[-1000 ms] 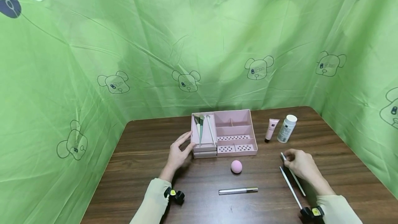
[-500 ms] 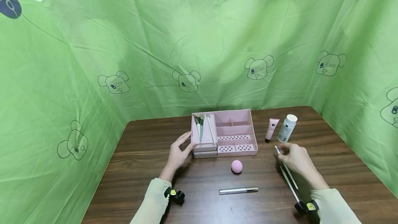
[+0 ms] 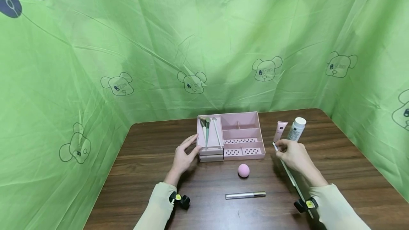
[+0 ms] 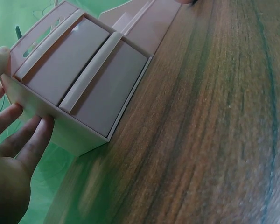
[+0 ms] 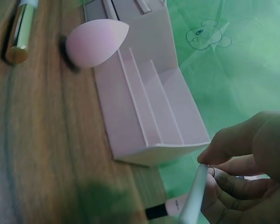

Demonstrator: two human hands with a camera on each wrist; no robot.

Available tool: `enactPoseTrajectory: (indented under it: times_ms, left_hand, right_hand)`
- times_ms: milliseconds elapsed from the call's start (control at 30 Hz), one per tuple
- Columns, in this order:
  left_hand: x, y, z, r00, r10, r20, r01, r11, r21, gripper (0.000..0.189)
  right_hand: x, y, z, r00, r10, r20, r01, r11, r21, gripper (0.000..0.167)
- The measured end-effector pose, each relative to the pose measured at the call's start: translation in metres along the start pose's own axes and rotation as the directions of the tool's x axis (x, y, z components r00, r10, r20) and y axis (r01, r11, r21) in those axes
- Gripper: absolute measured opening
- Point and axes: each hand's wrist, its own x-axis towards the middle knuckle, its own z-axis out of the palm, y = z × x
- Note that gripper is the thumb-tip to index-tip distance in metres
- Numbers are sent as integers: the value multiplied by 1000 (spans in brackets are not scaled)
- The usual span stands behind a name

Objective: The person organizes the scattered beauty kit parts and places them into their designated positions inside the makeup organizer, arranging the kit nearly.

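Observation:
In the head view my left hand [image 3: 184, 157] holds the left side of a pink makeup organizer [image 3: 244, 158]. The left wrist view shows its fingertips against the outer wall and the thumb at the top edge, beside two small drawers [image 4: 109, 84]. My right hand [image 3: 295, 155] pinches a slim pale makeup brush [image 5: 193, 198] near one end, between thumb and fingers; the bristles are hidden. A second pale stick [image 3: 299, 193] lies below it on the table, partly behind the wrist camera. Several makeup brushes [image 3: 207, 132] rest in the organizer's left compartment.
A pink makeup sponge [image 3: 244, 170] sits in front of the organizer, with a silver tube [image 3: 245, 195] nearer the front. A pink squeeze tube [image 3: 279, 130] and a white bottle [image 3: 297, 127] stand just beyond my right hand. Green cloth [image 3: 153, 52] hangs behind the table.
My right hand has moved up and left across the table with the brush, towards the squeeze tube. My left hand and the organizer have stayed in place.

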Motion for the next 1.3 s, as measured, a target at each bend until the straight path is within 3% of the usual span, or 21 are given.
enactPoseTrajectory:
  times_ms: [267,867,933,1000,1100,1300]
  left_hand:
    - [0,0,-2,1000,-26,2,26,1000,-4,46]
    - [-1,0,-3,1000,-5,10,6,999,-41,47]
    - [0,2,-2,1000,-7,7,8,999,-44,46]
    - [1,12,-4,1000,-10,11,11,999,-45,46]
    - [0,13,-5,1000,-24,19,25,999,-43,46]
    - [-1,1,-4,999,-33,28,34,999,-34,47]
  right_hand:
    - [12,-14,1,998,-49,-34,50,998,25,21]
    - [35,-47,2,999,-26,-41,29,998,63,23]
    - [37,-51,3,999,-30,-38,33,997,76,25]
    - [39,-56,4,999,-35,-34,38,995,93,25]
    - [44,-62,6,999,-38,-24,41,993,107,25]
    - [51,-75,11,999,-37,-9,38,992,118,24]
